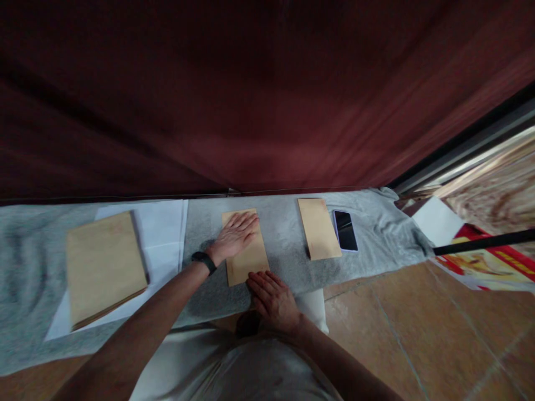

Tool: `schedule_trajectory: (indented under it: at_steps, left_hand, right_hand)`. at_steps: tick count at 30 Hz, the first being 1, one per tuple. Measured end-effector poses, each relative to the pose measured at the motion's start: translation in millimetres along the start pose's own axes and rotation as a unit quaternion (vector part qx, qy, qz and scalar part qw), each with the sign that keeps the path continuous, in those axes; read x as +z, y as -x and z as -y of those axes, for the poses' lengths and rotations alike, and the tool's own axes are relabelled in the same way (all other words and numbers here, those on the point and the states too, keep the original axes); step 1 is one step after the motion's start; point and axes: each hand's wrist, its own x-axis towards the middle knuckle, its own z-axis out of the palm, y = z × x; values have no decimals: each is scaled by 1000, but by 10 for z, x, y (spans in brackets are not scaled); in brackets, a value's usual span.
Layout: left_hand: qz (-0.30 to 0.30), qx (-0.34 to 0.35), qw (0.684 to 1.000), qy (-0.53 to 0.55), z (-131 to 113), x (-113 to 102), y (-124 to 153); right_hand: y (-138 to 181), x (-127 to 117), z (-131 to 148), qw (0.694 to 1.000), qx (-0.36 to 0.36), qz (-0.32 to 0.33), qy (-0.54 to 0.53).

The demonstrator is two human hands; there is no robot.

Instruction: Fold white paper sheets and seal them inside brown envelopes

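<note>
A brown envelope (246, 260) lies on a grey cloth (288, 239) in front of me. My left hand (234, 234) rests flat on its far end, fingers stretched out and together; a black watch is on that wrist. My right hand (272, 298) lies palm down at the envelope's near corner, fingers slightly spread and touching its edge. Neither hand grips anything. A second brown envelope (319, 228) lies to the right, and a stack of brown envelopes (102, 266) sits at the left on white paper (163, 228).
A black phone (346, 230) lies right of the second envelope. A dark red curtain (251, 94) hangs behind the cloth. Tiled floor (418, 328) spreads to the right, with a red printed sheet (493, 259), white paper and a black rod (485, 242).
</note>
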Motion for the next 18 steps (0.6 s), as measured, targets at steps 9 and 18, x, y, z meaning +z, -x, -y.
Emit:
schedule_trajectory:
  at_steps: [9,18]
  left_hand:
    - [-3,44,999,26,-155,-10,243]
    - [15,76,996,39,-485,-87,675]
  right_hand:
    - [15,50,-7,1000,-1,-22,-9]
    - [11,71,-13,999,-2,-35,-19]
